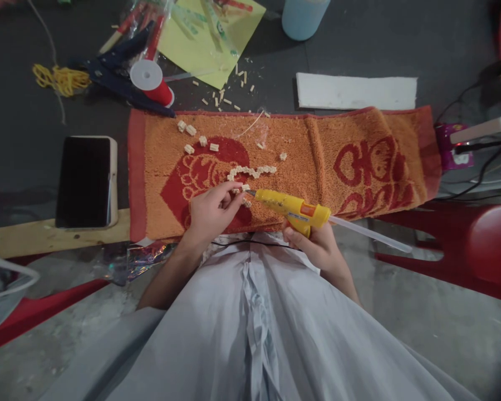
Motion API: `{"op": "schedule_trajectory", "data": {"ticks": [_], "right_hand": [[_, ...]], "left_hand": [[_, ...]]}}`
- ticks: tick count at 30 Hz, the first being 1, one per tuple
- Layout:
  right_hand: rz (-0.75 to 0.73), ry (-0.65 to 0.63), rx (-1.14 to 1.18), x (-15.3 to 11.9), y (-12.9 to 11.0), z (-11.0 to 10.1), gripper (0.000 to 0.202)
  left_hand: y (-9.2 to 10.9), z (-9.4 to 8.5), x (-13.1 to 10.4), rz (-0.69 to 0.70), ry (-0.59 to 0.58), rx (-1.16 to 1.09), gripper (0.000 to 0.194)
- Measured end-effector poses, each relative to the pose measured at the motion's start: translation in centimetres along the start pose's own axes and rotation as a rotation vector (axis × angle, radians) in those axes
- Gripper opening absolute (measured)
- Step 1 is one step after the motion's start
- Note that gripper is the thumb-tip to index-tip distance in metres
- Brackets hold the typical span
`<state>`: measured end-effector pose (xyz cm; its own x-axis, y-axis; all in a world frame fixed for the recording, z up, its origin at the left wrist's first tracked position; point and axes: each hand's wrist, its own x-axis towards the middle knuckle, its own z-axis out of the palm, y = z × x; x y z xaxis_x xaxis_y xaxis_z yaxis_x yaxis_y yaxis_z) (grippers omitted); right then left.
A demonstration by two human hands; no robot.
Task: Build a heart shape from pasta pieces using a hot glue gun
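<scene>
no word, brand or number can be read for certain. the yellow glue gun (284,204) bears a small label (299,217) with blue print, too small to make out. on the orange towel (290,136), a red heart outline stands among looping red figures towards its right end. green marks on the clear strips (219,29) and pale print on the purple packet (446,158) are illegible.

On my remote feed, the left hand (210,211) shows its back, thumb (234,206) and index finger (226,187) nearly meeting in a pinch. Left forearm (167,273) bare, slanting in from lower left. I read the right hand (318,245) as curled in a grip, thumb pointing inward. Right forearm (343,279) bare. Hands well apart.
</scene>
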<state>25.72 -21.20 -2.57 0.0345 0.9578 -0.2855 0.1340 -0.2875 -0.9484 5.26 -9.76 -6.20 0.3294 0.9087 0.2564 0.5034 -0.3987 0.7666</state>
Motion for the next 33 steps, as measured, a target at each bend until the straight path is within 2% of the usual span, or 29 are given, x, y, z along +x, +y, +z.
{"op": "schedule_trajectory", "data": {"ticks": [25, 33], "right_hand": [[-0.012, 0.014, -0.009, 0.02, 0.07, 0.04, 0.028], [0.011, 0.016, -0.054, -0.06, -0.18, -0.17, 0.035]], "left_hand": [[0.07, -0.11, 0.03, -0.025, -0.018, -0.002, 0.017], [0.17, -0.03, 0.02, -0.058, -0.011, -0.004, 0.021]]}}
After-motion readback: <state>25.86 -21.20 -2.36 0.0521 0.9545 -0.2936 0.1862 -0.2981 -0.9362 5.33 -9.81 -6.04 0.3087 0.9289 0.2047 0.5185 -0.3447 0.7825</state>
